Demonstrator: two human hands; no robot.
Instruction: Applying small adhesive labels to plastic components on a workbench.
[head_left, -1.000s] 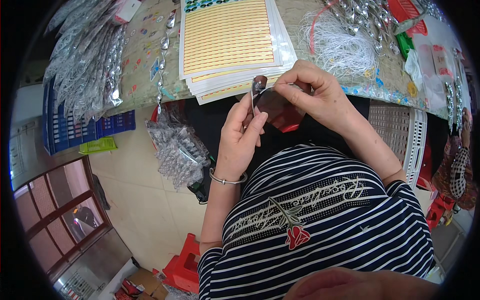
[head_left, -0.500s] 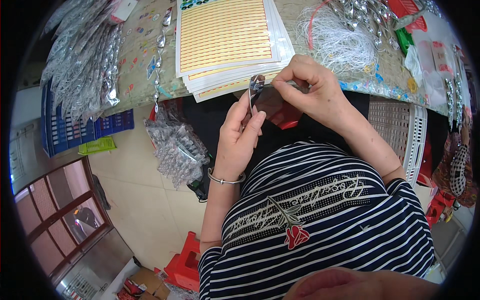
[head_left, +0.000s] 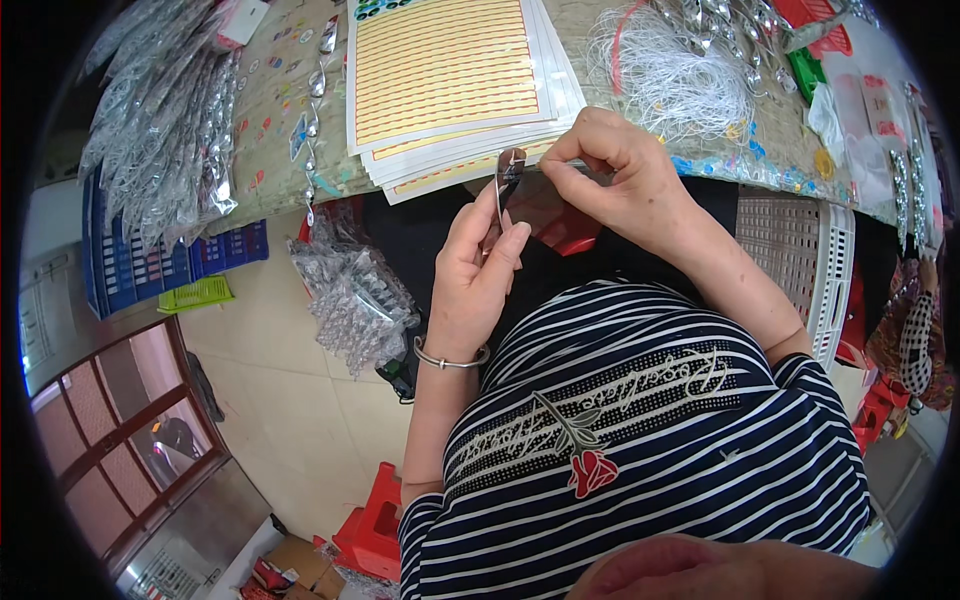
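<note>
Between the thumb and fingers of my left hand (head_left: 477, 268) is a shiny, curved, silver metallic piece (head_left: 509, 176), held upright just off the table's front edge. My right hand (head_left: 622, 180) is beside it on the right, thumb and forefinger pinched together. Whatever sits in that pinch is too small to make out. Behind both hands lies a stack of white sheets with yellow and red stripes (head_left: 440, 75). To its right is a tangled heap of white string (head_left: 670, 85). A string of silver twisted pieces (head_left: 315, 110) runs along the table left of the sheets.
Bagged silver ornaments (head_left: 165, 130) cover the table's left end, above a blue basket (head_left: 150, 255). More clear-bagged pieces (head_left: 355, 300) hang below the table edge. A white plastic basket (head_left: 825, 280) stands at my right, and a red stool (head_left: 370, 530) behind my left arm.
The silver piece has turned slightly in my left fingers. My right hand has shifted a little to the left, still pinched.
</note>
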